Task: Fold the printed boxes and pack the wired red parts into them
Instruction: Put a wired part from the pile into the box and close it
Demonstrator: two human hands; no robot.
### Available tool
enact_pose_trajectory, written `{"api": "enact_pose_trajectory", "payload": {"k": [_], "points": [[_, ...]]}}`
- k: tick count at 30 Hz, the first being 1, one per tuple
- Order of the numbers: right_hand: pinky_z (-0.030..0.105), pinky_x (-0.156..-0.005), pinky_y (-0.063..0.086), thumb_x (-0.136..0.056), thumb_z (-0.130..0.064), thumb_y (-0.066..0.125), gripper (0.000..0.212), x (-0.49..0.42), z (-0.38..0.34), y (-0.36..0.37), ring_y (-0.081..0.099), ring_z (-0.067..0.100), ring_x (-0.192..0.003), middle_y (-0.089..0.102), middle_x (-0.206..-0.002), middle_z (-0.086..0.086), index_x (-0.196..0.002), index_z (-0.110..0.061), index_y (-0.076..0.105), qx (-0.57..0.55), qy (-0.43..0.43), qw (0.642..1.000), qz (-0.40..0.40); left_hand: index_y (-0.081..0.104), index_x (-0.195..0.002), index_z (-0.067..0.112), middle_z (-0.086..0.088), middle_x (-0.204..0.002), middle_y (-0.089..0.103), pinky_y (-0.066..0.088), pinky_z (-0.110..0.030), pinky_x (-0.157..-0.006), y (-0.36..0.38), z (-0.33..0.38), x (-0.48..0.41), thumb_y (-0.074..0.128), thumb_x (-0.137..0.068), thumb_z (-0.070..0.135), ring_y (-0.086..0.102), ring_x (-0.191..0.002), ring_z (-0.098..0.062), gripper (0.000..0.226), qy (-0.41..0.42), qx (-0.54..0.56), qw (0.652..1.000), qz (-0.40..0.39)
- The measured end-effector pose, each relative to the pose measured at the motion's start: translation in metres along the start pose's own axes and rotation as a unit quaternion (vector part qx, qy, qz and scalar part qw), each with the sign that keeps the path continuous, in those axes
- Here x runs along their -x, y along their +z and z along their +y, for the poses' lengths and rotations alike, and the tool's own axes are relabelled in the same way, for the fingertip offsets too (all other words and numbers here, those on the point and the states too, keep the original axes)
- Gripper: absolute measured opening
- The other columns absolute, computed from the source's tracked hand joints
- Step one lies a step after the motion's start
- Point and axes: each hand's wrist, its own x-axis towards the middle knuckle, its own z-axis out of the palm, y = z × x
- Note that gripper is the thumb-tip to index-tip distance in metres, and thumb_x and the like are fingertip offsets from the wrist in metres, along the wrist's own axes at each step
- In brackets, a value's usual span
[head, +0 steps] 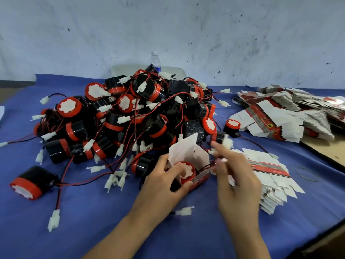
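My heap of parts [130, 113] is black with red bands and white faces, trailing red and black wires [58, 198] that end in white connectors [53, 220], all on a deep blue cloth [93, 221]. The box [188, 156] is plain white inside with a red and grey printed strip outside, like the flat boxes [270, 176]. The wall [168, 25] is pale bluish white, flecked with dark scuffs.

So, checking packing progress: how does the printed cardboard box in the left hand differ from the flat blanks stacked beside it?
The red-and-white printed cardboard box is folded up, flaps open; the stacked blanks lie flat. The box, gripped by the left hand, holds a wired red part; the blanks hold nothing. Both carry red print.
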Motion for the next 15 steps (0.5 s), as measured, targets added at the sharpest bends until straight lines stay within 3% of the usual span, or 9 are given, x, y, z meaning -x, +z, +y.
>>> {"api": "enact_pose_trajectory", "payload": {"k": [2,5,7,9,11,15], "points": [[0.006,-0.073,0.044,-0.093,-0.017,0.05,0.047,-0.0012,-0.0014,-0.0032,0.066,0.004,-0.086,0.065,-0.096,-0.017,-0.126,-0.051,0.049,-0.046,0.033,0.996,0.076,0.045,-0.089,0.034,0.011,-0.105,0.04,0.052,-0.034,-0.076,-0.0004,-0.0008,0.0014,0.068,-0.083,0.041,0.055,-0.086,-0.008,0.024,-0.002,-0.002,1.0,-0.015],[0.012,-0.07,0.049,-0.092,-0.017,0.054,0.054,0.0014,0.0013,-0.0031,0.068,0.006,-0.077,0.065,-0.089,-0.016,-0.129,-0.055,0.041,-0.052,0.054,0.993,0.091,0.047,-0.089,0.032,0.013,-0.106,0.04,0.052,-0.036,-0.075,0.0,0.0005,0.0024,0.059,-0.081,0.048,0.056,-0.087,-0.011,0.021,0.011,0.0,0.999,-0.031],[0.018,-0.067,0.052,-0.093,-0.018,0.061,0.047,0.0012,0.0045,-0.002,0.068,0.009,-0.073,0.063,-0.082,-0.011,-0.121,-0.053,0.046,-0.039,0.062,0.995,0.07,0.049,-0.092,0.033,0.014,-0.108,0.041,0.052,-0.038,-0.074,0.0004,0.0012,0.0026,0.056,-0.081,0.052,0.057,-0.088,-0.011,0.022,0.017,0.009,0.999,-0.039],[0.028,-0.062,0.054,-0.089,-0.034,0.062,0.036,-0.0002,0.0041,0.0003,0.066,0.011,-0.068,0.061,-0.079,-0.011,-0.112,-0.056,0.047,-0.054,0.078,0.994,0.055,0.049,-0.1,0.038,0.014,-0.109,0.041,0.053,-0.038,-0.074,0.0005,0.0006,0.0029,0.056,-0.081,0.052,0.056,-0.089,-0.009,0.025,0.022,0.007,0.999,-0.045],[0.026,-0.057,0.052,-0.086,-0.044,0.064,0.029,-0.002,0.0016,0.002,0.065,0.009,-0.063,0.061,-0.081,-0.019,-0.103,-0.058,0.045,-0.055,0.077,0.993,0.065,0.047,-0.11,0.042,0.015,-0.114,0.041,0.053,-0.038,-0.078,0.0003,0.0001,0.0031,0.057,-0.081,0.052,0.056,-0.093,-0.009,0.033,0.022,0.016,0.998,-0.05],[0.033,-0.063,0.056,-0.083,-0.032,0.063,0.022,-0.0027,0.0067,0.0012,0.069,0.009,-0.068,0.064,-0.079,-0.02,-0.089,-0.046,0.047,-0.078,0.095,0.988,0.098,0.029,-0.134,0.053,0.026,-0.129,0.038,0.05,-0.038,-0.091,0.0006,0.0016,0.004,0.06,-0.08,0.05,0.051,-0.113,-0.005,0.062,0.015,0.038,0.998,-0.057]]}}
